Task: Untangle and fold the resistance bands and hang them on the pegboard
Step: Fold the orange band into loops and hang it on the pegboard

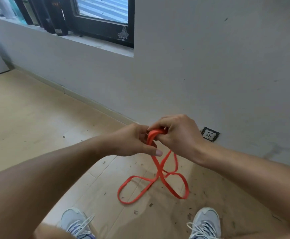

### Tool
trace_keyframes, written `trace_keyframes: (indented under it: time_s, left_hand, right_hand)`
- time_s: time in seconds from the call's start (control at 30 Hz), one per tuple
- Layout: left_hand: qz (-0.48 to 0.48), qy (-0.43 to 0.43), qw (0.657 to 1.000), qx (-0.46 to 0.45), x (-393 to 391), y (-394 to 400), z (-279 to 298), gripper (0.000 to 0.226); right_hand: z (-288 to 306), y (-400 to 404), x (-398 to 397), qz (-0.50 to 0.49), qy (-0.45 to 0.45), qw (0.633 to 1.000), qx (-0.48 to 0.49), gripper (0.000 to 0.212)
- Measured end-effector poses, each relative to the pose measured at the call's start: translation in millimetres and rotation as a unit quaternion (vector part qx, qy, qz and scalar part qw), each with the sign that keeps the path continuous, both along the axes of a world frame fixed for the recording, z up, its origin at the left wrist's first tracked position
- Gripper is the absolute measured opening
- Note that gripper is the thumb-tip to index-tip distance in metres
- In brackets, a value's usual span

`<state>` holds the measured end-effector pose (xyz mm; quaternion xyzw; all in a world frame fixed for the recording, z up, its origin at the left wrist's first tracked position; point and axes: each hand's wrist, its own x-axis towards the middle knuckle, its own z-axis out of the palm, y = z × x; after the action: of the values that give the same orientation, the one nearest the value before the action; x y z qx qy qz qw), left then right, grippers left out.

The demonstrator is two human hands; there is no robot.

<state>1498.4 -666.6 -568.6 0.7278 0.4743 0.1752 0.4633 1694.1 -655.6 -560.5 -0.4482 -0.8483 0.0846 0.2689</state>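
A pale wooden floor (28,118) meets a grey wall (209,57), with a window (102,18) at upper left; at the centre the left hand (132,140) and right hand (177,133) both pinch the orange resistance band (159,171); its twisted loops hang down to the floor between two grey shoes (76,223).

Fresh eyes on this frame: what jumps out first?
The bright orange resistance band at centre: its top is bunched between the left hand and right hand, and its crossed loops trail down onto the wooden floor. Next, the grey sneakers at the bottom edge, and a wall socket low on the white wall, just right of the hands.
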Motion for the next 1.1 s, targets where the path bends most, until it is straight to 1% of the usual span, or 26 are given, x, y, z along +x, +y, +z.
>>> trace_keyframes:
  time_s: [0.03, 0.1, 0.17, 0.2, 0.23, 0.3, 0.37, 0.5, 0.6, 0.7, 0.77, 0.83, 0.9, 0.97, 1.03, 1.1]
  left_hand:
    - [-0.001, 0.008, 1.000, 0.011, 2, 0, 1, 0.033]
    - [-0.005, 0.021, 1.000, 0.015, 4, -1, 5, 0.029]
    - [-0.008, 0.051, 0.999, 0.006, 5, -2, 9, 0.023]
    - [-0.012, 0.062, 0.998, -0.003, 6, -3, 10, 0.019]
    - [-0.020, 0.060, 0.998, -0.015, 6, -5, 12, 0.015]
    - [-0.022, 0.027, 0.999, -0.036, 6, -7, 14, 0.011]
    - [0.004, -0.016, 1.000, -0.024, 5, -6, 14, 0.010]
    - [0.061, -0.113, 0.992, -0.007, -2, -2, 16, 0.018]
    - [0.092, -0.106, 0.990, 0.013, -9, 2, 19, 0.023]
    - [0.106, -0.084, 0.991, 0.001, -20, 3, 19, 0.024]
    - [0.109, -0.076, 0.991, -0.015, -27, 3, 18, 0.026]
    - [0.109, -0.093, 0.989, -0.039, -32, 3, 17, 0.031]
    - [0.108, -0.122, 0.984, -0.075, -35, 2, 18, 0.036]
    - [0.106, -0.147, 0.976, -0.117, -37, 2, 19, 0.031]
    - [0.096, -0.154, 0.972, -0.147, -38, 1, 20, 0.027]
    - [0.085, -0.154, 0.971, -0.164, -40, 0, 20, 0.028]
  right_hand:
    - [2, -1, 1, -0.006, 0.003, 1.000, -0.016, 0.012]
    - [4, -1, 4, -0.011, 0.021, 0.997, -0.072, 0.007]
    - [7, 3, 9, 0.018, 0.048, 0.984, -0.169, 0.008]
    - [9, 5, 12, 0.036, 0.056, 0.972, -0.226, 0.009]
    - [11, 7, 16, 0.050, 0.058, 0.957, -0.281, 0.010]
    - [12, 8, 27, 0.075, 0.032, 0.927, -0.365, 0.016]
    - [9, 8, 37, 0.088, 0.004, 0.907, -0.411, 0.019]
    - [-4, 9, 45, 0.073, 0.037, 0.900, -0.427, 0.019]
    - [-12, 10, 49, 0.067, 0.082, 0.896, -0.430, 0.017]
    - [-11, 11, 51, 0.054, 0.133, 0.895, -0.423, 0.025]
    - [-11, 13, 49, 0.050, 0.165, 0.898, -0.404, 0.037]
    - [-11, 13, 46, 0.048, 0.194, 0.899, -0.390, 0.044]
    - [-12, 13, 42, 0.047, 0.218, 0.893, -0.390, 0.042]
    - [-12, 14, 41, 0.046, 0.230, 0.890, -0.390, 0.040]
    - [-11, 14, 40, 0.044, 0.242, 0.890, -0.384, 0.037]
    - [-9, 14, 42, 0.043, 0.255, 0.888, -0.380, 0.036]
